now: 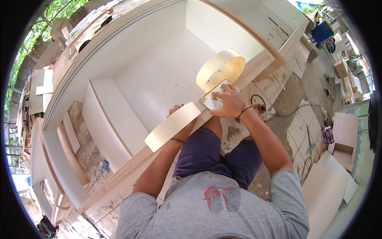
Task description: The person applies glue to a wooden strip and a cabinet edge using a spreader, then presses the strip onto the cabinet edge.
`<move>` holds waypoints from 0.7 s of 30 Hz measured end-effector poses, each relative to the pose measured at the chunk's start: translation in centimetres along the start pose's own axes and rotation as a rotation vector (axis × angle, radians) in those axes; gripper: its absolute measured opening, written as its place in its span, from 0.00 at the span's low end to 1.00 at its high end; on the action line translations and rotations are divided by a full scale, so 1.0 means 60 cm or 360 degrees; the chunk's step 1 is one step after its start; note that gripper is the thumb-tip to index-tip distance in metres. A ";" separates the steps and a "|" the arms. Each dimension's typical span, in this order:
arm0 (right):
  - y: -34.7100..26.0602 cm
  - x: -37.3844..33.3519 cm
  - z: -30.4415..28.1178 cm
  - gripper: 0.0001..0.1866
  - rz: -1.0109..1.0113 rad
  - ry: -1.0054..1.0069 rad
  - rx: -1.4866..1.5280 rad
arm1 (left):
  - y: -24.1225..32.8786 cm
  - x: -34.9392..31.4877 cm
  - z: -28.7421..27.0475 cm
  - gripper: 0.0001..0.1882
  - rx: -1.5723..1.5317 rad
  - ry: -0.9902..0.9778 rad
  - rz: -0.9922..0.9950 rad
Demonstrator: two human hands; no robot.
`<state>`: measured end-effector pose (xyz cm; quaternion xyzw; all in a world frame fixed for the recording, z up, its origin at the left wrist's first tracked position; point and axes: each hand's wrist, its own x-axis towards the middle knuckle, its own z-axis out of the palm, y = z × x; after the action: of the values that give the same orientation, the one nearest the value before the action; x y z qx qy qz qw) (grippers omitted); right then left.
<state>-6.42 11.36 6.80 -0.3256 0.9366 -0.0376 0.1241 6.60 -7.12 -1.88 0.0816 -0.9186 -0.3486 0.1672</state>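
Note:
My right hand (229,101) grips a flat block (213,100) with a white, stained face and a brown edge, pressed to the front edge of a white cabinet carcass (159,59). A cream edge banding strip (173,126) rises in a curve on the near-left side of the block. Beyond the block, a loose coil of the same banding (221,69) stands on its edge; whether the two join under the block is hidden. My left hand (174,109) is behind the strip, with only bent fingers showing above it. What those fingers hold is hidden.
My legs straddle a spot right beside the cabinet front. Pale panels (324,187) lie on the right, near a cable (306,169). A small blue packet (103,165) rests on the stained tile floor inside the cabinet's open left bay. Boards are stacked at far left.

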 end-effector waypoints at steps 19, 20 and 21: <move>0.016 -0.080 -0.067 0.36 -0.0005 -0.0132 0.0137 | -0.011 0.004 0.017 0.15 -0.0089 0.0070 -0.0012; 0.025 -0.081 -0.067 0.38 -0.0107 -0.0143 0.0480 | -0.010 0.004 0.016 0.15 -0.0069 0.0079 0.0043; 0.031 -0.081 -0.064 0.41 -0.0205 -0.0152 0.0827 | -0.006 0.004 0.010 0.15 -0.0062 0.0080 0.0036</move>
<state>-4.87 15.82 11.26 -0.3431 0.8659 -0.2692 0.2450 6.14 -7.10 -2.49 0.0765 -0.9080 -0.3624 0.1958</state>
